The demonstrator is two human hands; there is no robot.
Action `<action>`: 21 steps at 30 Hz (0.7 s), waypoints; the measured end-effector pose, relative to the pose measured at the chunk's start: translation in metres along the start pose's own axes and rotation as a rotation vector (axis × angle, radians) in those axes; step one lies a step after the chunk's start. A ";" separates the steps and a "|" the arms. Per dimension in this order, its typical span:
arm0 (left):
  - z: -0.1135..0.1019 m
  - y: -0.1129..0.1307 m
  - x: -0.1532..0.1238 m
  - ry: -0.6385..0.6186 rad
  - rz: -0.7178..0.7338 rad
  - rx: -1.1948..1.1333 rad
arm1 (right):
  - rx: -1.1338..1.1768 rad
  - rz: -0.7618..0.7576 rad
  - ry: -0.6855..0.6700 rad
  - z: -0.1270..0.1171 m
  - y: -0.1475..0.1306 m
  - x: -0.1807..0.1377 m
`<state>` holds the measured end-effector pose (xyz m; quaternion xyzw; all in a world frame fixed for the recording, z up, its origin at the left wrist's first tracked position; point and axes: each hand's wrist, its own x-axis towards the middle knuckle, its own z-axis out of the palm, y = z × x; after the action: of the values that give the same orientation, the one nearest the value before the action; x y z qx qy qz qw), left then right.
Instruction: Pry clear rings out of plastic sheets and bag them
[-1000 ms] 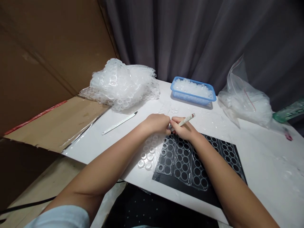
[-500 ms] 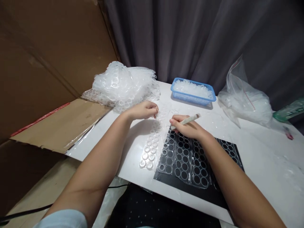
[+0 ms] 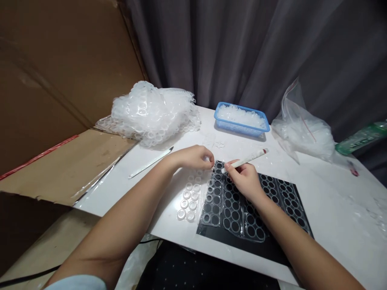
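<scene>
My left hand (image 3: 196, 157) is closed, its fingertips pinching the top edge of a clear plastic sheet of round dots (image 3: 190, 197) that lies half on the white table and half on a black mat (image 3: 290, 201). My right hand (image 3: 244, 179) grips a white pen-like tool (image 3: 246, 160), its tip down at the sheet's top edge beside my left fingers. More clear sheets with ring shapes (image 3: 232, 205) cover the black mat under my right wrist.
A heap of clear dotted sheets (image 3: 151, 112) sits at the back left, a blue basket (image 3: 241, 125) of clear pieces behind my hands, a plastic bag (image 3: 305, 133) and a green bottle (image 3: 361, 139) at right. White tweezers (image 3: 150, 162) lie left. Cardboard (image 3: 60, 161) flanks the table.
My left hand, which had pulled away to the left and back half a second ago, has returned to the sheet's top edge beside the tool tip. The right hand shifted slightly.
</scene>
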<state>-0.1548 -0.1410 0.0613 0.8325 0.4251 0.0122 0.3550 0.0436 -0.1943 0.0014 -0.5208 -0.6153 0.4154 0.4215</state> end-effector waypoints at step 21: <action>-0.002 -0.007 -0.003 -0.131 0.182 -0.026 | -0.374 -0.168 -0.038 0.017 0.003 -0.007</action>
<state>-0.1626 -0.1388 0.0592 0.8620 0.3237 -0.0044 0.3902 0.0294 -0.2019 -0.0070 -0.5290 -0.7308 0.2669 0.3388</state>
